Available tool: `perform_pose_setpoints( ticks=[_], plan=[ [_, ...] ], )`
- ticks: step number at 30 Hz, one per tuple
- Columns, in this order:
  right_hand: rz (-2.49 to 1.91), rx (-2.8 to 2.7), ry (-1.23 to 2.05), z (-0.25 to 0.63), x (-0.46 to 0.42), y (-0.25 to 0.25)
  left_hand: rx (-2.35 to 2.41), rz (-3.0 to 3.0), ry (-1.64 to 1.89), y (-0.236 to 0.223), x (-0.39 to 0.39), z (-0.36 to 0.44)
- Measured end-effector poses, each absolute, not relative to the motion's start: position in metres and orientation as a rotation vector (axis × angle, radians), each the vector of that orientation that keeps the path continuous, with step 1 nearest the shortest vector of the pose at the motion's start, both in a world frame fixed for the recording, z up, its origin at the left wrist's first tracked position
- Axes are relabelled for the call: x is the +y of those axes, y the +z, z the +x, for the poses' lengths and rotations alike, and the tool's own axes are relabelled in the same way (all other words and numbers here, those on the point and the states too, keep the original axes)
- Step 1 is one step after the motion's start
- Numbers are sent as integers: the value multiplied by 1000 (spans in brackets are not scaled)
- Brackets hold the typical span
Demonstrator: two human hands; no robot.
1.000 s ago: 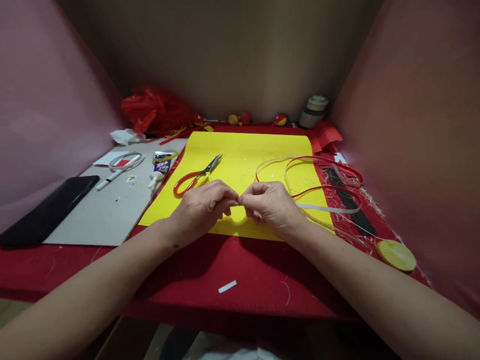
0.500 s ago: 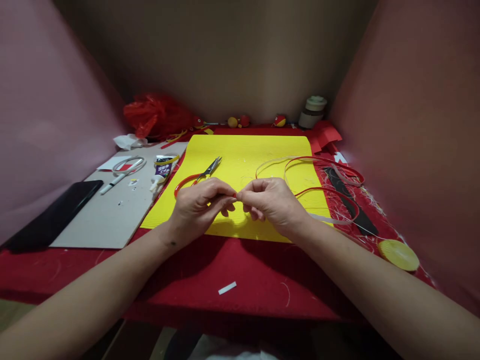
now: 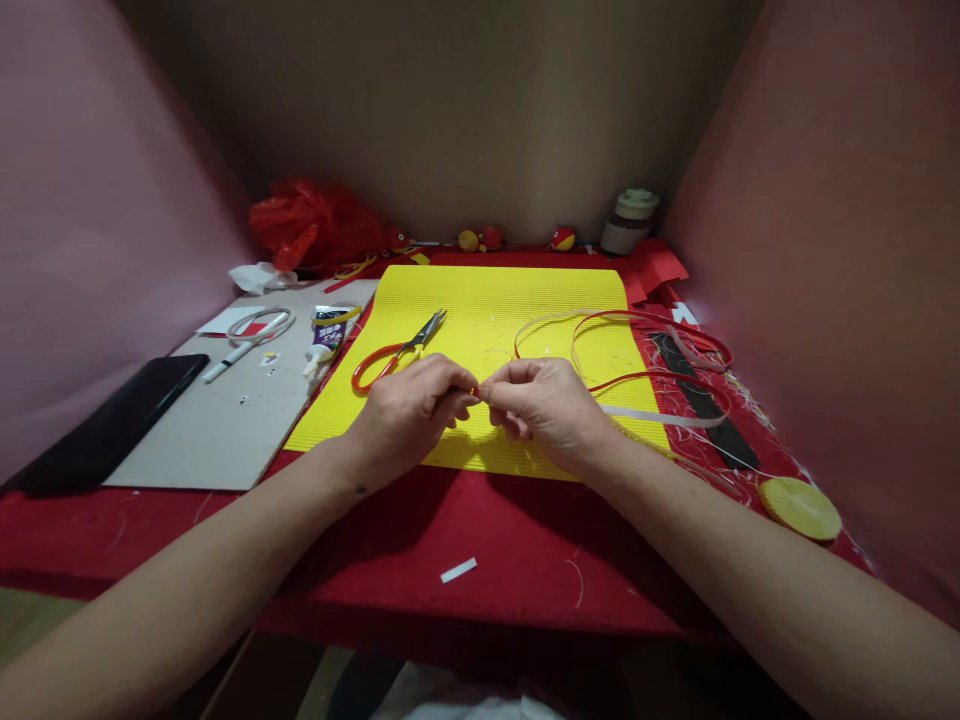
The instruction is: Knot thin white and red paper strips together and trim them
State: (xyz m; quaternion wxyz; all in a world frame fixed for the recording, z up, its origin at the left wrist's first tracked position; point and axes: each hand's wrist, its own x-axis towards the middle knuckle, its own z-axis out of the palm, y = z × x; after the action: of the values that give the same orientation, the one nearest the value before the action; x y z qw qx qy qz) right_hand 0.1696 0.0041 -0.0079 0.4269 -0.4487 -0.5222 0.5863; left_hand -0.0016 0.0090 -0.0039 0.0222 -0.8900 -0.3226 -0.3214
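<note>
My left hand (image 3: 409, 410) and my right hand (image 3: 544, 405) meet fingertip to fingertip above the front of a yellow corrugated sheet (image 3: 487, 310). Both pinch a small red and yellow bit of strip (image 3: 477, 390) between thumb and fingers. Long thin red and pale paper strips (image 3: 637, 350) loop over the sheet's right side and trail toward my right hand. Red-handled scissors (image 3: 394, 352) lie on the sheet just behind my left hand.
A grey board (image 3: 225, 420) on the left carries a glue tube (image 3: 326, 335), a white marker (image 3: 232, 355) and a strip loop. A black phone (image 3: 105, 425) lies far left. A yellow disc (image 3: 799, 507), a black ruler (image 3: 701, 400), a jar (image 3: 630, 220) and a red bag (image 3: 315, 225) ring the red cloth.
Both hands stay pinched together on the strip end; they shifted very slightly and the fingers worked the small piece. The view moved a little.
</note>
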Motion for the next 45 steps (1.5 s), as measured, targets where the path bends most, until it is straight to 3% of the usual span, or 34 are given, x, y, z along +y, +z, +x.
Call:
perform_pose_setpoints(
  ticks=[7,20,24,31,36,39,42,45],
  plan=[
    [-943,-1278,1569,173,6,-5,-1021,-2851,-1351,-1,6,-1],
    [-1269,-1335,1440,169,2,1,-805,-2641,-795,-14,13,-6],
    [-1248,-1306,1481,168,2,0,-793,-2672,-780,-13,10,-8],
    [-1023,-1249,1601,173,5,-9,-1028,-2830,-1048,1,7,-4],
    [-822,-1169,1732,174,6,-8,-1400,-3044,-1609,6,1,1],
    [-776,-1152,1777,175,6,-7,-1355,-3014,-1872,5,-2,4],
    [-756,-1172,1775,177,6,-6,-1211,-2979,-1912,4,-1,4],
    [-816,-1242,1722,177,6,-4,-1152,-2950,-1708,3,1,1]
  ],
)
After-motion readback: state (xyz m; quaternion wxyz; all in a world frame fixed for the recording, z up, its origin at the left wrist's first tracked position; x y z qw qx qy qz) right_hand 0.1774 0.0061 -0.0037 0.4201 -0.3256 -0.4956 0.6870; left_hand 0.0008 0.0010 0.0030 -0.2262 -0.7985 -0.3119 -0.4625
